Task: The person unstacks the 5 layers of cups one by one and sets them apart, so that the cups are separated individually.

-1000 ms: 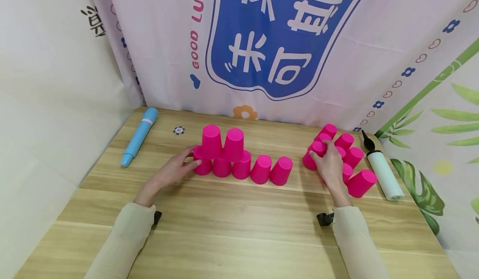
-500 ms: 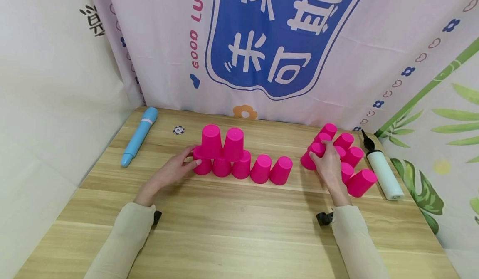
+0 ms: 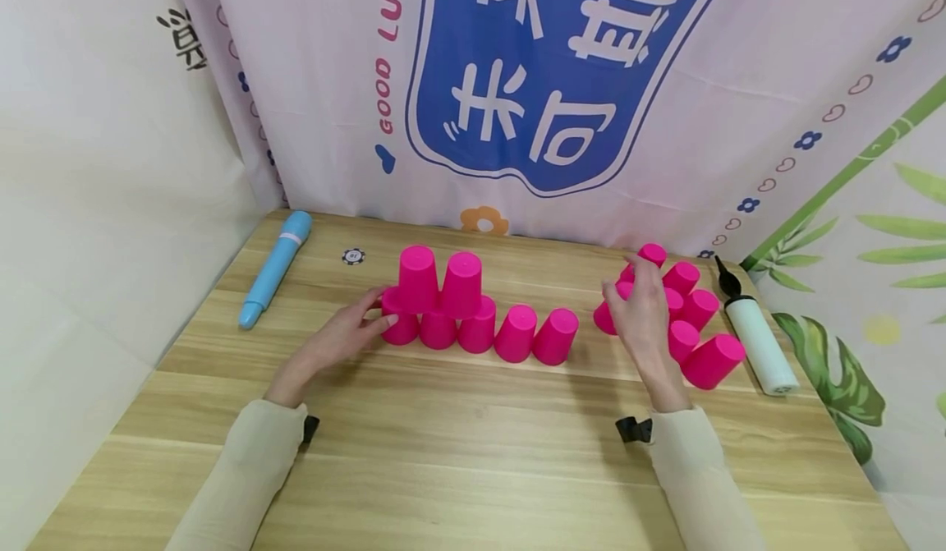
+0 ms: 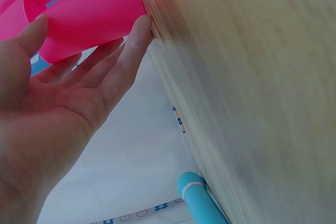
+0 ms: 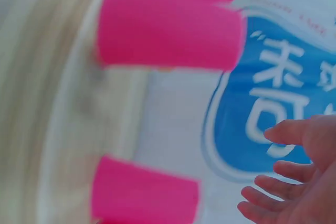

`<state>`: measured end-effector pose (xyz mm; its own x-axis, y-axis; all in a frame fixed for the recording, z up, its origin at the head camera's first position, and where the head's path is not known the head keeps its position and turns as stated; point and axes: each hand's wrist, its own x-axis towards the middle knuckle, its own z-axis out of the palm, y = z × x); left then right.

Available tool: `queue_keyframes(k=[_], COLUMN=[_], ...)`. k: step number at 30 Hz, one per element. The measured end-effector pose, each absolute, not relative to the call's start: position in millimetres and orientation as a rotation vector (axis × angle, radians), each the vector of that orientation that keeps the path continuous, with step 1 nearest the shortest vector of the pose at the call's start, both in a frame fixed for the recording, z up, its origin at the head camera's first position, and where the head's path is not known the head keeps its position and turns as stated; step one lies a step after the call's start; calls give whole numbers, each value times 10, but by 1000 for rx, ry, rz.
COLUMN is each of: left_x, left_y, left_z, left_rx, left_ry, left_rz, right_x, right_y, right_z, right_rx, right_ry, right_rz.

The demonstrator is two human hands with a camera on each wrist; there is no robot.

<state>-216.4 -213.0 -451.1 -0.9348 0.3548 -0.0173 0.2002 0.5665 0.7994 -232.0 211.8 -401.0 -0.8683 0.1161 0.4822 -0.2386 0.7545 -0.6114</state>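
Note:
In the head view my left hand (image 3: 343, 339) is beside the leftmost cup (image 3: 401, 329) of a row of upside-down pink plastic cups. The left wrist view shows its thumb and fairly straight fingers lying against that cup (image 4: 97, 17). Two cups, one of them a cup (image 3: 418, 278) at the left, stand on top of the row's left part. My right hand (image 3: 641, 313) is raised over the pink cups at the right, its fingers spread and holding nothing in the right wrist view. Below its fingertips, a cup (image 3: 606, 318) is partly hidden.
Several more upside-down cups, among them a front one (image 3: 713, 362), cluster at the right. Beyond them lies a pale hand pump (image 3: 761, 346). A blue tube-shaped object (image 3: 275, 272) and a round chip (image 3: 354, 257) lie at the left on the wooden table (image 3: 443, 452). A printed curtain (image 3: 325, 107) hangs behind.
My right hand has let go of the cup at the cluster's left edge and lifted off it. That cup had slid slightly left. The left hand stays at its cup.

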Motion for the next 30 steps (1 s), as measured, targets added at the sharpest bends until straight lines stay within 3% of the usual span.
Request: queue_keyframes(k=[15, 30], left_x=[-2184, -2179], left_y=[-2140, -2121], left_z=[-4527, -4516], left_rx=[489, 489], left_ry=[2618, 2624], left_rz=[1316, 1317], right_x=[-2110, -2174], right_y=[1087, 682], right_z=[-3710, -3748], right_rx=[690, 799], right_ry=[-2355, -2521], right_rz=[1311, 1282])
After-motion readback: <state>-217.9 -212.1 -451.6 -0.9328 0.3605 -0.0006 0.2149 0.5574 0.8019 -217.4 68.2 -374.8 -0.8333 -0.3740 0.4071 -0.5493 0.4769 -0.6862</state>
